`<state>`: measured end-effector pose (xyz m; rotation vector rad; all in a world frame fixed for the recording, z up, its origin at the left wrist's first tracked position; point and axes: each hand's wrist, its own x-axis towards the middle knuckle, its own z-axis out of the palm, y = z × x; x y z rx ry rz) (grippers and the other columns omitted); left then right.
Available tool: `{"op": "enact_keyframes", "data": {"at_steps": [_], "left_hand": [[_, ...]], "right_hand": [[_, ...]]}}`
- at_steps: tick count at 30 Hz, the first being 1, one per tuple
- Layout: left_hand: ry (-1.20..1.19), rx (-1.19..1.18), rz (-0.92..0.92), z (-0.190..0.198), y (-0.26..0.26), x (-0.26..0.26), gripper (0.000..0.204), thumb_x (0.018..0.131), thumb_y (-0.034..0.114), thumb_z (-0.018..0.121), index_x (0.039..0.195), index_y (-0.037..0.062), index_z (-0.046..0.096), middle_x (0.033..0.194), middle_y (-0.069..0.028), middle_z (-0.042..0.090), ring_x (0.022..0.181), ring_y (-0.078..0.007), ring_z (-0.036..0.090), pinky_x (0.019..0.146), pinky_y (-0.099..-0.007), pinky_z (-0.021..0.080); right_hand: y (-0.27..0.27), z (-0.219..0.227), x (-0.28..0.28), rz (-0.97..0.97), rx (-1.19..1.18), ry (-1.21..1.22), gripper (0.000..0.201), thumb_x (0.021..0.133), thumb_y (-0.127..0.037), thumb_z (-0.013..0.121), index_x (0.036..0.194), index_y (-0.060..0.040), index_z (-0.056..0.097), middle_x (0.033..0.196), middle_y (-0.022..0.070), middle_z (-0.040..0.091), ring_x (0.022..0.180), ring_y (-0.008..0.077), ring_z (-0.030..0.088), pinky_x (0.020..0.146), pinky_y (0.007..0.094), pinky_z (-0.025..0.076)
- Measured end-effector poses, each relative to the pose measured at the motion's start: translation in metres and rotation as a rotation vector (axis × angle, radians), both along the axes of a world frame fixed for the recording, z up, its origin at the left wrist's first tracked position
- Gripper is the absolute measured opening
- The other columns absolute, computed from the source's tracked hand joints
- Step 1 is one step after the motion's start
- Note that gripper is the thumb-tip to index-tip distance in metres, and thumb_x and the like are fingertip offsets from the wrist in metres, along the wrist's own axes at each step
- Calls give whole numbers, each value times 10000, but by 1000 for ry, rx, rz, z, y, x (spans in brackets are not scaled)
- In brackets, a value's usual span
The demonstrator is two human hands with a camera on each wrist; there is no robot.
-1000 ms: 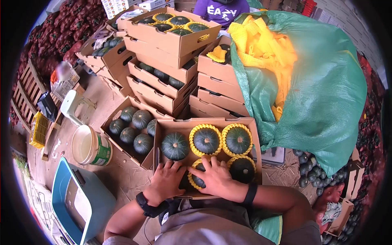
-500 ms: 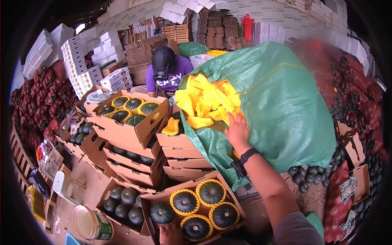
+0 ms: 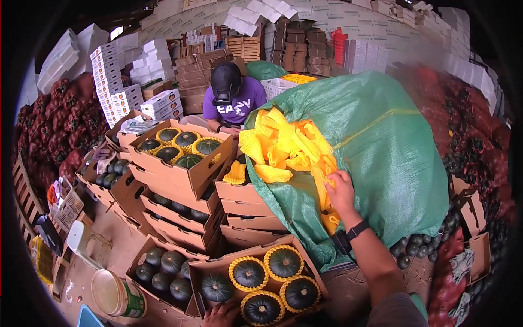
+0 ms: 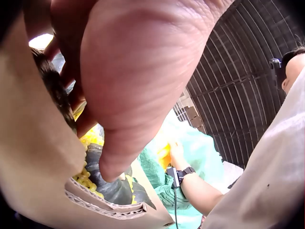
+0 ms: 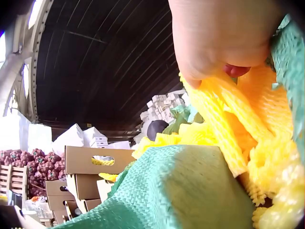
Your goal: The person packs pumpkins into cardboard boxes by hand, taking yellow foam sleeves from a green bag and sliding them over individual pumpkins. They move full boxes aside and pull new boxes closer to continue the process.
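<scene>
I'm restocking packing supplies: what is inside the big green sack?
Yellow foam nets spill from the green sack mouth; the right hand grips one. How far down they fill the sack is hidden by its cloth.

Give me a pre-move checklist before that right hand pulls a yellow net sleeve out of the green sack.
1. Right hand has a grip on a yellow net sleeve: ok, fingers curled into the foam.
2. Only one sleeve caught: cannot tell, the sleeves are bunched.
3. Green sack mouth open: ok.
4. Bare squash waiting in the front box: ok, four others already sleeved.
5. Left hand steadying that box: ok, at its near edge.
</scene>
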<state>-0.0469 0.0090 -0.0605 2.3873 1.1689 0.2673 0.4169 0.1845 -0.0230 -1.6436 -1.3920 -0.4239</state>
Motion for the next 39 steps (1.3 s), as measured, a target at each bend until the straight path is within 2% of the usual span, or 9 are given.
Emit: {"op": "enact_keyframes", "data": {"at_steps": [7,12,14,16,20,22,26,34,39], "left_hand": [[-26,-66,4,3,4,-1,581,751,330,719,1229,51,545,1325,-137,480,1207,-349,432,1023,-441,359],[-882,-646,312,25,11,11,851,774,321,727,1449,106,257,1340,-153,426,1251,-309,409,1012,-454,334],[-1128,-769,126,31,19,19,960,797,195,726,1485,97,64,1425,-144,344,1303,-262,367,1036,-419,326],[-1292,-766,175,2,8,25,437,899,78,597,1306,38,442,1233,-80,551,1126,-164,536,947,-289,419],[-1473,-623,569,-1,4,16,200,950,68,509,1144,27,535,1044,-51,632,917,-130,611,816,-286,496],[-1285,-590,486,-18,-7,-1,193,954,114,518,1126,29,541,991,-48,648,871,-136,631,759,-288,511],[-605,-315,175,11,-23,16,246,897,242,613,1034,40,579,832,-154,615,727,-323,636,621,-351,498],[-481,207,-10,24,-18,27,382,744,422,729,704,63,604,698,-68,546,570,-245,575,514,-343,458],[-613,417,299,50,-19,54,871,579,385,840,1307,53,493,1167,-167,447,1055,-311,485,886,-380,399]], "right_hand": [[16,52,12,132,218,486,193,907,-136,577,1033,-26,480,939,127,547,882,254,555,784,325,445],[-64,94,-114,974,-406,678,217,887,-139,619,1014,-10,500,991,90,560,935,172,546,816,301,435],[-103,74,-172,1253,-490,221,248,839,-113,674,1011,-15,525,1011,95,567,963,194,560,847,299,436],[-133,41,-213,1400,-590,263,288,827,-91,670,1072,-23,534,977,92,553,953,224,560,848,302,436],[-123,-10,-184,1030,-806,641,475,813,-58,668,1261,-50,511,1142,101,582,1050,201,570,922,307,433],[-131,-21,-174,454,-481,-216,410,885,-118,612,1270,-31,501,1151,109,586,1045,201,578,902,293,441],[-174,-2,-208,1032,-812,1115,332,998,-225,430,1210,11,528,1055,115,621,948,214,616,875,277,448],[-190,-7,-228,1324,-1150,590,282,798,-52,665,1054,4,563,982,89,603,900,144,582,793,274,455],[-176,-10,-270,800,-253,1025,299,742,-35,679,962,-43,476,861,16,485,814,114,506,746,259,429]]}}
